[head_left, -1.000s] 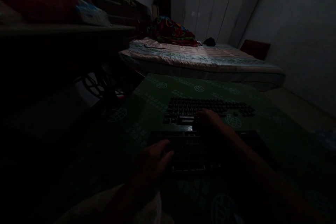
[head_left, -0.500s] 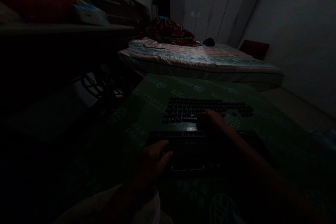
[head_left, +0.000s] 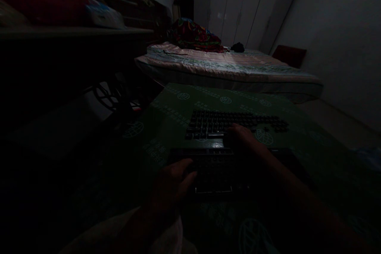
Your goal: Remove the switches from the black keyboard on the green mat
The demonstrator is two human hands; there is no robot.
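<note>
A black keyboard base lies on the green table, its keycap area dark and hard to make out. My left hand grips its left end, thumb and forefinger over the edge. Beyond the base, loose black keycaps are laid out in keyboard order, with the long spacebar keycap in the nearest row. My right hand reaches over the base to that row, beside the spacebar's right end. Its fingers are bent down and together; whatever they pinch is hidden in the dark.
The green table bears printed globe marks. Behind it stands a bed with a red patterned blanket. A dark desk or shelf with a red bag is at left, a wheel beneath it. The room is very dim.
Almost nothing differs. Both hands keep their places at the keyboard and the keycaps; the whole view has shifted very slightly.
</note>
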